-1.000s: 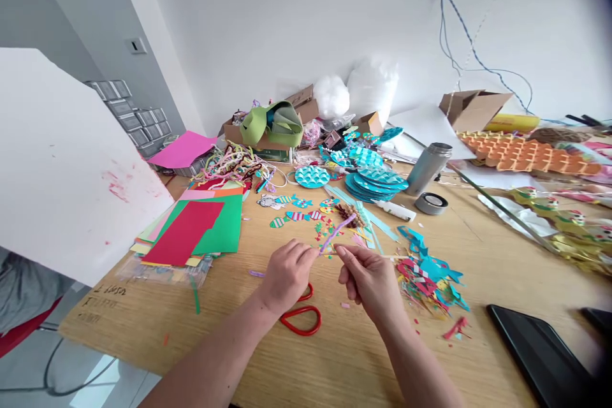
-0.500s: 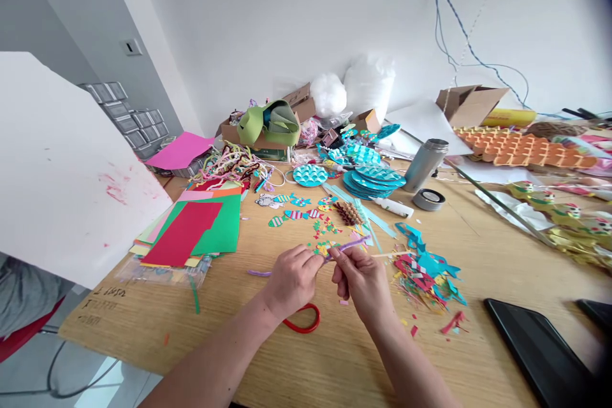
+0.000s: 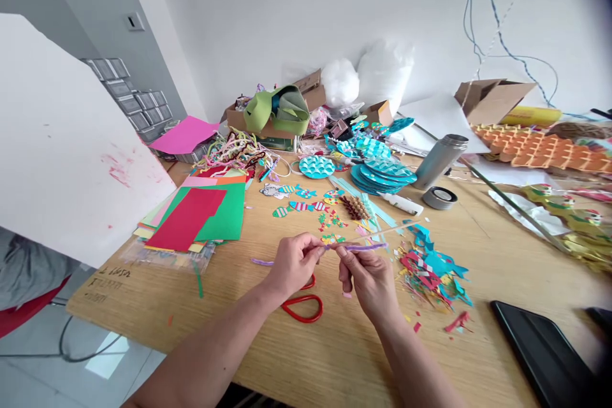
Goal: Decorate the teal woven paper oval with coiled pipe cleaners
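A fuzzy purple pipe cleaner point(image 3: 366, 247) runs between my two hands over the table. My left hand point(image 3: 295, 261) pinches it near its middle, and one end pokes out to the left behind that hand. Thumb and fingers of my right hand point(image 3: 367, 277) are closed on the same pipe cleaner, whose other end sticks out to the right. A thin wooden stick point(image 3: 394, 229) slants up and right from between the fingertips; whether the pipe cleaner is wound round it, I cannot tell. Red-handled scissors point(image 3: 303, 317) lie below my left hand, blades hidden.
Paper fish point(image 3: 301, 206) and blue paper plates point(image 3: 382, 177) lie beyond my hands. Coloured paper point(image 3: 224, 210) is stacked left, with pipe cleaners point(image 3: 234, 152) behind. Paper scraps point(image 3: 437, 268), a steel flask point(image 3: 440, 161) and a black phone point(image 3: 538, 354) stand or lie right.
The view has shifted slightly. My left hand has turned and opened its grip into a fingertip pinch. The stick now points more upward, and more of the scissors' handles shows.
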A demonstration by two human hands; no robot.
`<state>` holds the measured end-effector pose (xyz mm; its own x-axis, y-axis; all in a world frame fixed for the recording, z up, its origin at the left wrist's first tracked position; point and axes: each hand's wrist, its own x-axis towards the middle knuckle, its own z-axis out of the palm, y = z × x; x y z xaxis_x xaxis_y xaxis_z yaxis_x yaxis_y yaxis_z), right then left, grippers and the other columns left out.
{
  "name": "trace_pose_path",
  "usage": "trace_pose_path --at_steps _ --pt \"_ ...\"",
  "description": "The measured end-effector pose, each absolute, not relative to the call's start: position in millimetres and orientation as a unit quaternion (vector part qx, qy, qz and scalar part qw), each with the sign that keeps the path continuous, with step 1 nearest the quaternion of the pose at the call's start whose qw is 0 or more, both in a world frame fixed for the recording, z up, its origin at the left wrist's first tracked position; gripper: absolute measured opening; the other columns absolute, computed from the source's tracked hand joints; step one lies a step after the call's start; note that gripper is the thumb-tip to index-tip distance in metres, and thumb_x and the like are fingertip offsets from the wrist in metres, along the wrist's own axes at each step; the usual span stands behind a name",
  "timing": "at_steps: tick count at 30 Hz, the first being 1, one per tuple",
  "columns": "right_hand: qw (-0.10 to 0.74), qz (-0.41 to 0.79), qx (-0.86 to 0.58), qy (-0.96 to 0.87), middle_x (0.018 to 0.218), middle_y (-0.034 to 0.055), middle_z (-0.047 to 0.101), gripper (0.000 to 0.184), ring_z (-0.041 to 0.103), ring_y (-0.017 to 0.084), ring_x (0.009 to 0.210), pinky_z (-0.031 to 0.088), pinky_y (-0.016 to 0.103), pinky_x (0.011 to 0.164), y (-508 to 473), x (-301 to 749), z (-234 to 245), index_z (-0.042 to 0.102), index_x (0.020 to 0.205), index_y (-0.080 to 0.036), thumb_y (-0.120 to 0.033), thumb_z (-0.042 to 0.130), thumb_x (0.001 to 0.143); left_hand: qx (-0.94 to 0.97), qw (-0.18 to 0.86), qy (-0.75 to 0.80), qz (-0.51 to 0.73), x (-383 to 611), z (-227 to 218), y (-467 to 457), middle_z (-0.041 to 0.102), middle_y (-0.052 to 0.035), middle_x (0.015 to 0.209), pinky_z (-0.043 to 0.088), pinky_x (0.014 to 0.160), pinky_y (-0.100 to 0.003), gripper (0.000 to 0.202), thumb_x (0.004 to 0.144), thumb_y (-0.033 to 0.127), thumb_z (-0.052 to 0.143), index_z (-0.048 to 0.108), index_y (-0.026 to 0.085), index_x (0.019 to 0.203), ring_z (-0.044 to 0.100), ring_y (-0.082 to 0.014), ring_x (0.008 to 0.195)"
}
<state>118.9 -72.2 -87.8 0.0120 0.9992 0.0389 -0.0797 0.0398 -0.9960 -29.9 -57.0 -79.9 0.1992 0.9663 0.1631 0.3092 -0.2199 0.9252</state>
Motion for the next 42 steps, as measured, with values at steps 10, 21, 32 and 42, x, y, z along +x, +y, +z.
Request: trace_pose_path --at_steps 10,21,32,42 --pt "0.549 0.428 -0.444 -0.564 0.074 0.0055 0.071 0.021 0.063 0.021 0.068 0.052 0.034 0.065 -60.4 123.2 -85.4 0.074 0.078 -0.024 -0.042 0.067 0.074 0.595 0.496 0.462 0.433 -33.6 -83.4 -49.1 0.061 -0.0015 0.064 0.045 0.056 -0.021 0.019 0.077 0.032 0.059 0.062 0.015 0.083 0.056 -0.0119 0.058" --pt "0.532 0.41 -0.463 -0.578 0.076 0.0064 0.07 0.023 0.062 0.02 0.066 0.052 0.033 0.061 -62.3 119.7 -89.9 0.074 0.078 -0.021 -0.043 0.066 0.075 0.729 0.3 0.469 0.398 -31.6 -87.1 -51.8 0.064 -0.0035 0.064 0.037 0.055 -0.023 0.025 0.085 0.029 0.05 0.068 0.017 0.073 0.053 -0.013 0.057" --pt "0.598 0.496 -0.46 -0.43 0.063 0.0031 0.063 0.031 0.058 0.015 0.051 0.048 0.026 0.046 -71.2 109.1 -91.0 0.063 0.076 -0.016 -0.046 0.07 0.07 0.783 0.09 0.473 0.395 -34.3 -91.9 -54.3 0.069 -0.0066 0.08 0.042 0.069 -0.03 0.02 0.089 0.023 0.045 0.065 0.02 0.087 0.059 -0.0182 0.074" --pt "0.604 0.452 -0.473 -0.456 0.059 0.0023 0.059 0.029 0.055 0.013 0.05 0.047 0.025 0.048 -75.5 105.3 -87.3 0.06 0.07 -0.017 -0.044 0.07 0.071 0.626 0.392 0.499 0.453 -27.6 -83.2 -55.6 0.052 0.0019 0.053 0.033 0.05 -0.021 0.025 0.084 0.033 0.051 0.058 0.017 0.067 0.045 -0.0094 0.049"
